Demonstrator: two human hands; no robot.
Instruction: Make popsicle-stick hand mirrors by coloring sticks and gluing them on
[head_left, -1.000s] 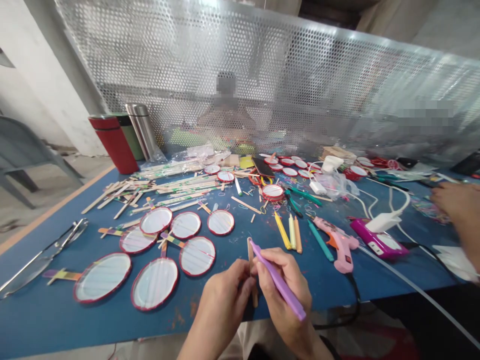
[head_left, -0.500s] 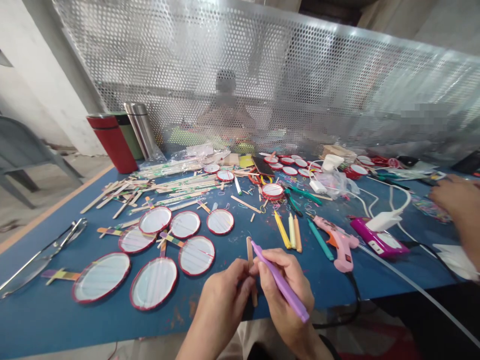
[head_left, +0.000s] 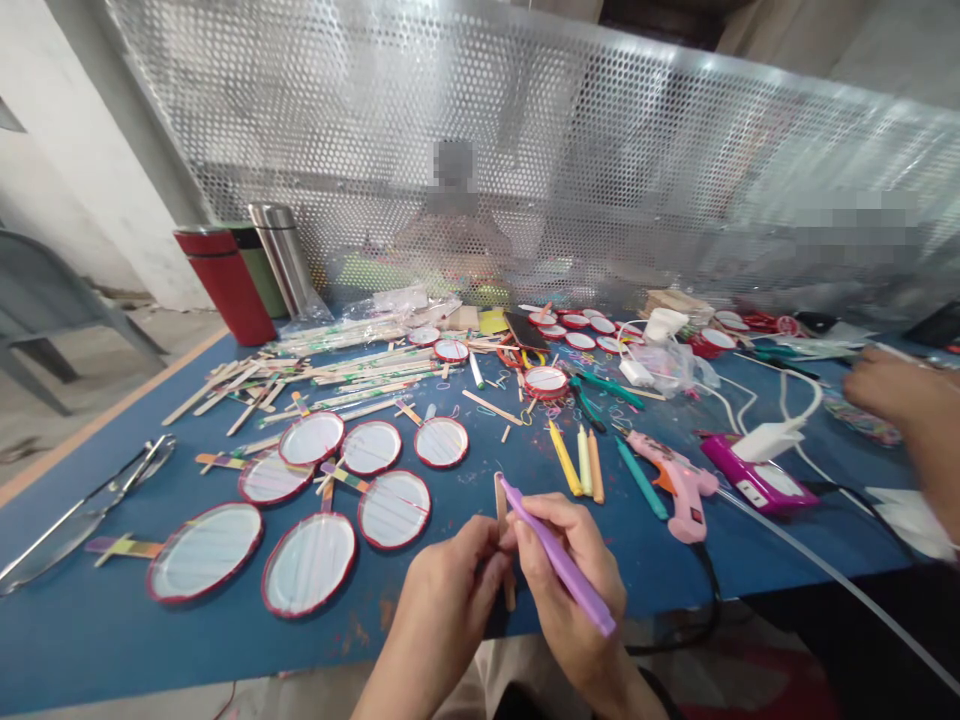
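Observation:
A wooden craft stick (head_left: 502, 500) is pinched upright in my left hand (head_left: 452, 590), close to the table's front edge. My right hand (head_left: 574, 585) grips a purple marker (head_left: 564, 560), its tip against the upper end of the stick. Fingers hide the middle of the stick. To the left lie several round white discs with red rims (head_left: 310, 565), some with coloured sticks attached as handles. Yellow, cream and orange markers (head_left: 583, 460) rest just beyond my right hand, and a teal marker (head_left: 641, 478) lies farther right.
A pink glue gun (head_left: 675, 485) and a purple power strip (head_left: 757, 475) with cables lie on the right. Another person's hand (head_left: 885, 385) reaches in there. Loose craft sticks (head_left: 240, 385) and bottles (head_left: 229, 290) stand back left, before a perforated metal screen (head_left: 337, 130).
The marker tip has shifted slightly left on the end of the stick. At the right, the other person's hand has moved a little to the left.

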